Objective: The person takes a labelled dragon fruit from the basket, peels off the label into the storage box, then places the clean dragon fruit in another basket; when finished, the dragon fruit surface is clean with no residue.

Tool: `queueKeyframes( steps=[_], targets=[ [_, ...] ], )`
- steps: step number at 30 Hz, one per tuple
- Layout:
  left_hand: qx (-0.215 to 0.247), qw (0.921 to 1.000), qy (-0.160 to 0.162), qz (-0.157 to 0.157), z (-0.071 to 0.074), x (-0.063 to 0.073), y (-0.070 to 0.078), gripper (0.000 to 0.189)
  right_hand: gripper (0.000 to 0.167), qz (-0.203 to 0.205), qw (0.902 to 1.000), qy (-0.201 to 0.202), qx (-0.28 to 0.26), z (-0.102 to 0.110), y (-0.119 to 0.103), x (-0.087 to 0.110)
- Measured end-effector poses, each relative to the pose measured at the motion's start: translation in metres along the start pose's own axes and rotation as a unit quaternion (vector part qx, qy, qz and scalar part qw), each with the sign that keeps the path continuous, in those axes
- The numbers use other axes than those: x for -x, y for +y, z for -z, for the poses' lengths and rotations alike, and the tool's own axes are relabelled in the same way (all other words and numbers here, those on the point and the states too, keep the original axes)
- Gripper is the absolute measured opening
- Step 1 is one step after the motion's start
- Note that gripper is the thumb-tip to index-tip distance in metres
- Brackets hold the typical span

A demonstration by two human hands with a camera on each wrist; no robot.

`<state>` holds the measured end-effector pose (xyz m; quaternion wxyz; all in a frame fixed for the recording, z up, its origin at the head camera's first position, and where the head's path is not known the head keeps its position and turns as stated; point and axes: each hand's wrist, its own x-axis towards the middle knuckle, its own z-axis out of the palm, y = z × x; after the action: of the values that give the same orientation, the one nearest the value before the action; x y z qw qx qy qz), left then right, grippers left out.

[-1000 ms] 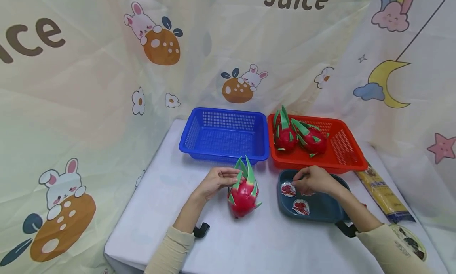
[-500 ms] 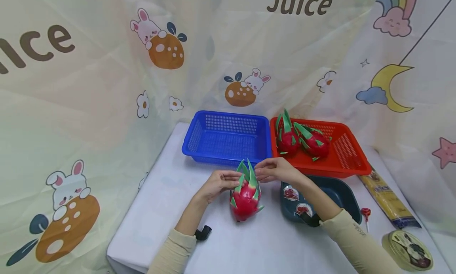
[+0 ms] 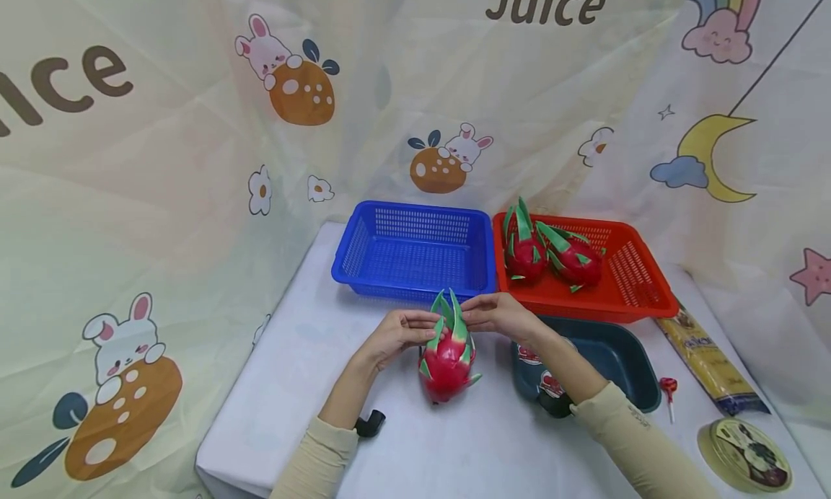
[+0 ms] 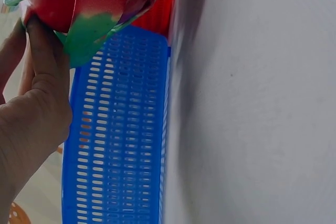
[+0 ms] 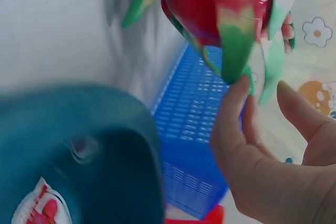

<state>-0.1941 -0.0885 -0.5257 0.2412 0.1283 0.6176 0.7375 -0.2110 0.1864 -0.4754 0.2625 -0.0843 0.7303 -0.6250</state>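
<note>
A red dragon fruit (image 3: 448, 373) with green leaf tips stands before me in the head view, between both hands. My left hand (image 3: 399, 337) pinches it near the leaves at its upper left; in the left wrist view, the left fingertips meet at its skin. On the opposite side, my right hand (image 3: 500, 317) reaches over the tray and has its fingertips at the green leaves. The right wrist view shows the right thumb and index fingertip on either side of the leaf tips (image 5: 270, 72). A dark teal tray (image 3: 623, 362) with round, red-printed stickers (image 3: 552, 385) lies partly under the right forearm.
Behind the hands stand a blue basket (image 3: 415, 257) and a red basket (image 3: 630, 283) holding two more dragon fruits (image 3: 578, 262). To the right lie a yellow packet (image 3: 714, 362), a red lollipop (image 3: 669, 387) and a round tin (image 3: 746, 456). Printed cloth hangs behind.
My right hand has left the teal tray and moved left to the leaves of the dragon fruit. My left hand keeps its hold. The view has shifted slightly.
</note>
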Motion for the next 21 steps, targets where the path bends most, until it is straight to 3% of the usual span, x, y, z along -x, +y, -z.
queueKeyframes(
  steps=[4,10,17,21],
  targets=[
    [0.003,1.0,-0.004,-0.003,0.002,0.0,-0.001,0.039,0.038,-0.007,0.9988,-0.021,-0.044,0.001,0.006,-0.004],
    [-0.003,1.0,-0.007,-0.003,0.005,0.0,-0.001,0.041,0.043,-0.035,0.9942,0.0,-0.102,-0.001,0.01,-0.007],
    [0.002,0.9999,-0.015,-0.008,0.009,-0.002,-0.004,0.042,0.04,-0.02,0.9943,-0.002,-0.105,-0.004,0.007,0.002],
    [0.026,0.9996,-0.003,-0.012,0.008,-0.009,-0.009,0.037,0.04,-0.01,0.9962,0.021,-0.084,-0.001,-0.004,0.014]
  ],
)
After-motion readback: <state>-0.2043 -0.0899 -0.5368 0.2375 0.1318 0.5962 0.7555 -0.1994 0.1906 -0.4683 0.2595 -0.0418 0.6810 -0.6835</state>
